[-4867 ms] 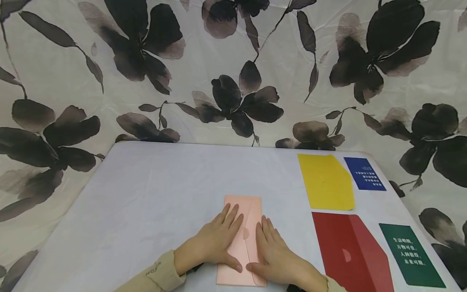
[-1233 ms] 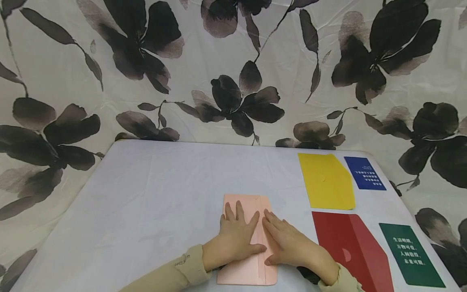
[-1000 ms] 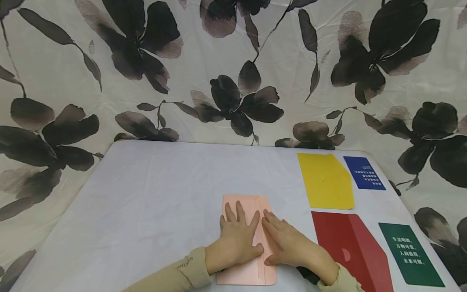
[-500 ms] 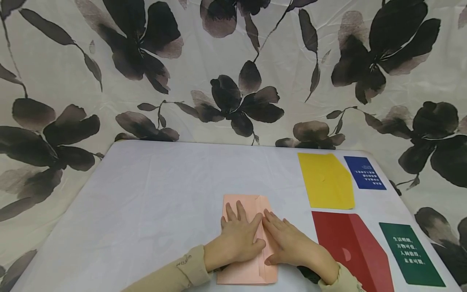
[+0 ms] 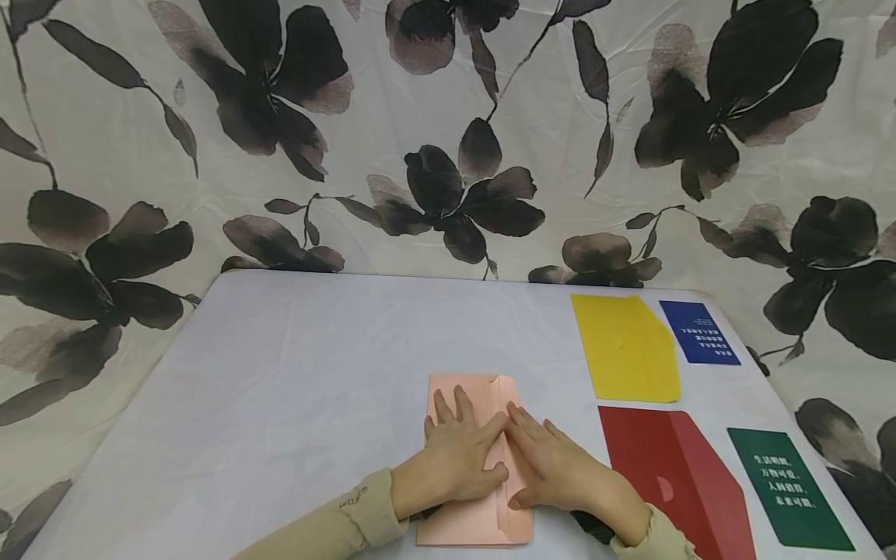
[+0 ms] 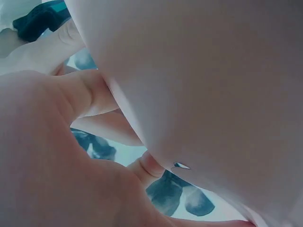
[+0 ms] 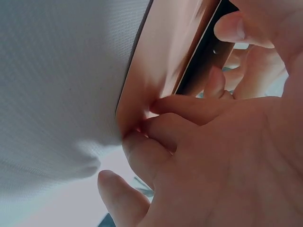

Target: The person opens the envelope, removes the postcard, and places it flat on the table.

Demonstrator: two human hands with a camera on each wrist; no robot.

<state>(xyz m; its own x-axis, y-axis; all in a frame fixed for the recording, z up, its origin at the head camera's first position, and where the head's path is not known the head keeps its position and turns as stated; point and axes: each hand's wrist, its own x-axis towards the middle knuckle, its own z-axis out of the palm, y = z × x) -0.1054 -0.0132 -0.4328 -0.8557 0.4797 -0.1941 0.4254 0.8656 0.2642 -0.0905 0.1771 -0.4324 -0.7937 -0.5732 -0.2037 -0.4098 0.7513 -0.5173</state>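
A pink envelope [image 5: 455, 529] lies upright in front of me on the table, its flap [image 5: 518, 530] spread out to the right. My left hand [image 5: 455, 463] rests on the body with fingers spread, index fingertip and thumb at the fold line. My right hand [image 5: 560, 463] presses the flap with straight fingers close together. In the right wrist view, a dark gap shows beside the flap [image 7: 151, 61], with left-hand fingertips at its far side. The envelope's pale surface [image 6: 203, 94] fills much of the left wrist view.
To the right lie a yellow envelope [image 5: 623, 350], a red envelope [image 5: 658, 467], a blue printed card [image 5: 700, 333] and a green printed card [image 5: 791, 490]. A floral cloth [image 5: 392, 117] hangs behind the white table [image 5: 280, 373].
Almost five seconds ago the flap was folded over the body; now it lies unfolded to the right. My left hand has shifted right, and lately its index finger has moved toward my right fingertips.
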